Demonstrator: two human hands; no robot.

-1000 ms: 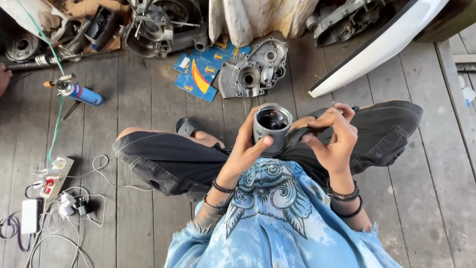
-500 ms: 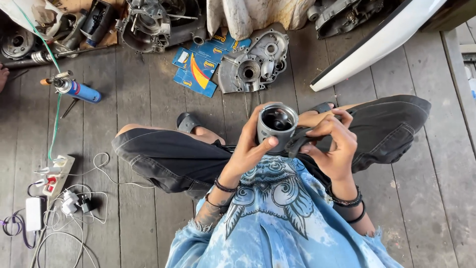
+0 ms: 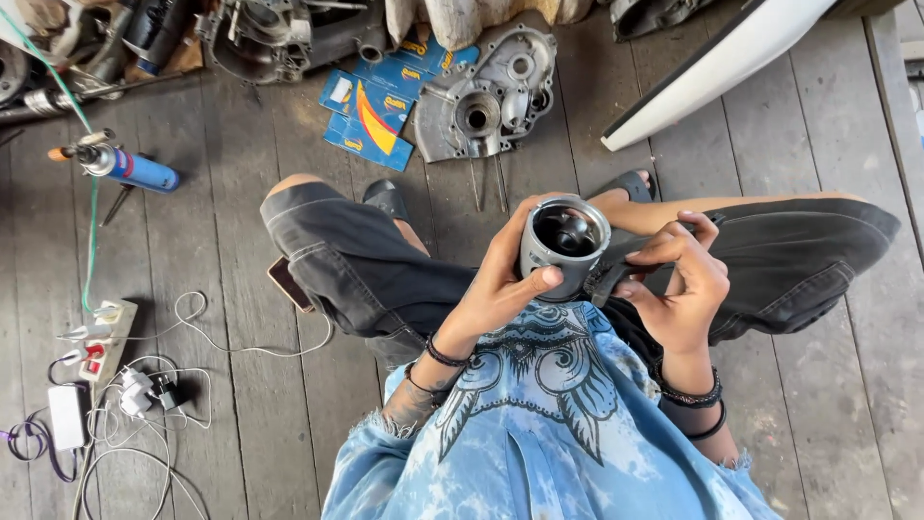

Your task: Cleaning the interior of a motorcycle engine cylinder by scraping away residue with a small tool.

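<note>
Wooden plank floor (image 3: 241, 404), left hand (image 3: 500, 279) gripping upright metal cylinder (image 3: 564, 246), open end up, right hand (image 3: 679, 284) gripping dark tool (image 3: 616, 274)

on the grey plank floor (image 3: 818, 404) lie a grey engine cover (image 3: 486, 96), blue cardboard (image 3: 371, 116) just beside it, and a blue spray can (image 3: 130, 167). a power strip (image 3: 101, 337) with chargers and white cables (image 3: 135, 390) sits at left; a white panel (image 3: 717, 63) at upper right.

Grey plank floor (image 3: 828, 385) bears engine casing (image 3: 486, 96), spray can (image 3: 130, 166)
</note>
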